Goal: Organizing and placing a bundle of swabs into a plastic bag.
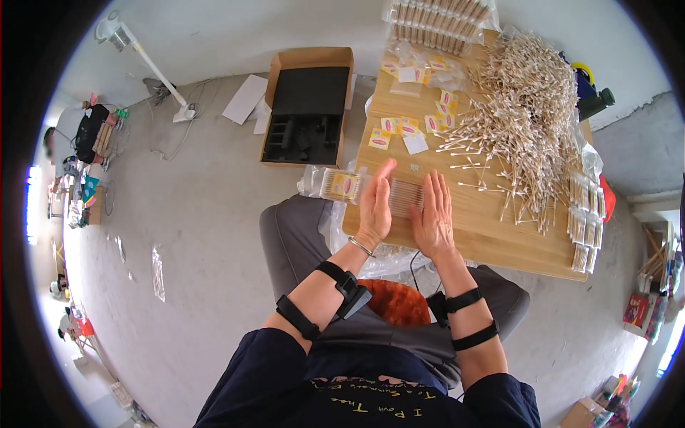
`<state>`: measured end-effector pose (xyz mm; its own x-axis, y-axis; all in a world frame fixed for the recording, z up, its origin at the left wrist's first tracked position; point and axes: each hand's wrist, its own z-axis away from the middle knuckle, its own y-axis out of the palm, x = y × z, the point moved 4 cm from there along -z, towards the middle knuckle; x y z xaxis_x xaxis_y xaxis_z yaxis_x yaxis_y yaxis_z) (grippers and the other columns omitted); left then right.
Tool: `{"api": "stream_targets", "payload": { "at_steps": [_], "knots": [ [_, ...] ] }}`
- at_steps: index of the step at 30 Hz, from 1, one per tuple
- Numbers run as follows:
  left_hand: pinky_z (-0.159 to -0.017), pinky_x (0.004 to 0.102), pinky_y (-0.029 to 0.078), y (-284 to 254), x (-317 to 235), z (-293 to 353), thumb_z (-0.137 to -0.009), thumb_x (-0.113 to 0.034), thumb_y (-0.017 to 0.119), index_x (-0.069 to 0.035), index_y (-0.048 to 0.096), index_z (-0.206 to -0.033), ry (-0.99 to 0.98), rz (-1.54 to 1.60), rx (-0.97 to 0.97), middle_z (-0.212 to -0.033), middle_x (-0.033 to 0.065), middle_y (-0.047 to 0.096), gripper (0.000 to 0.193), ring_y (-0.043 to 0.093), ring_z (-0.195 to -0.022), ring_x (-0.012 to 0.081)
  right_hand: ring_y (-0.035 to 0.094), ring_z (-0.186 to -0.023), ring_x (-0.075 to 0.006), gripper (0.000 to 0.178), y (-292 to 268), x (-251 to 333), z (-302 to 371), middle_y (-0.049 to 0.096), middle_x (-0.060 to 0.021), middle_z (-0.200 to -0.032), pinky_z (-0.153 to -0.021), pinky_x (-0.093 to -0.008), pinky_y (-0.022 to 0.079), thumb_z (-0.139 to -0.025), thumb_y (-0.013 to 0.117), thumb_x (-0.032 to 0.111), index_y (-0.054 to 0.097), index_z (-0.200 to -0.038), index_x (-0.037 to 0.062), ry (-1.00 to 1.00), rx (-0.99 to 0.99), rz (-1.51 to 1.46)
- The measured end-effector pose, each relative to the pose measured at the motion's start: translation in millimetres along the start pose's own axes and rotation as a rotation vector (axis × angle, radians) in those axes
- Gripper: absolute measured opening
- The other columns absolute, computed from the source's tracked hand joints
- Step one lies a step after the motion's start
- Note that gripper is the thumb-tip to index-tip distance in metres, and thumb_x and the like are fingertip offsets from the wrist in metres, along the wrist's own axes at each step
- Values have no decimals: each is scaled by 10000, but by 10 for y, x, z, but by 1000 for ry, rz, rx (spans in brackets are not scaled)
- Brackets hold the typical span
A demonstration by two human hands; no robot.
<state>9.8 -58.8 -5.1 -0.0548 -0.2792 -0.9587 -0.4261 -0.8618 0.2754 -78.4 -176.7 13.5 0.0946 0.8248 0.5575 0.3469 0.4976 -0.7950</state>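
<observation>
A flat row of cotton swabs (407,197) lies near the table's front edge, between my two hands. My left hand (376,203) stands on edge at the row's left end, fingers stretched out. Along the right end, my right hand (434,214) has its fingers straight and close together. Both hands are open and seem to touch the row's ends, with neither gripping it. Just left of my left hand is a clear bag of cotton swabs (341,185) with a yellow card in it. A big heap of loose cotton swabs (524,107) covers the table's right side.
Yellow-and-white cards (403,128) lie scattered on the wooden table (485,246). Packed swab bags are stacked at its far edge (439,25) and right corner (585,221). An open cardboard box (307,107) with black foam stands on the floor, left of the table.
</observation>
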Motion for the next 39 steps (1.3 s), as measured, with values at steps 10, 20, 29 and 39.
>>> {"api": "stream_targets", "payload": {
  "at_steps": [10, 20, 29, 39],
  "knots": [
    [-1241, 372, 228, 11, 27, -11, -1108, -406, 352, 34, 364, -1519, -27, 40, 35, -1575, 180, 385, 603, 335, -1485, 263, 174, -1537, -389, 1007, 72, 122, 99, 238, -265, -1622, -1250, -503, 122, -909, 553, 648, 255, -1539, -79, -53, 210, 356],
    [-959, 429, 453, -112, -384, 452, -981, -167, 584, -2, 587, -1316, 414, -862, 185, -1124, 180, 607, 373, 570, -1052, 374, 180, -1536, -380, 979, 87, 116, 85, 222, -256, -1626, -1251, -495, 140, -905, 586, 587, 258, -1534, -87, -49, 205, 397],
    [-841, 427, 445, -159, -342, 710, -925, -358, 670, -85, 538, -1413, 460, -1192, 390, -961, 94, 542, 575, 542, -915, 301, 164, -1543, -366, 934, 118, 122, 85, 199, -246, -1637, -1257, -480, 134, -922, 570, 538, 249, -1539, -85, -37, 221, 410],
    [-843, 419, 431, -124, -310, 705, -908, -407, 680, -89, 545, -1406, 437, -1235, 386, -954, 86, 538, 607, 541, -934, 292, 165, -1541, -370, 928, 119, 95, 107, 200, -248, -1636, -1257, -484, 132, -925, 575, 532, 246, -1540, -79, -53, 197, 404]
  ]
}}
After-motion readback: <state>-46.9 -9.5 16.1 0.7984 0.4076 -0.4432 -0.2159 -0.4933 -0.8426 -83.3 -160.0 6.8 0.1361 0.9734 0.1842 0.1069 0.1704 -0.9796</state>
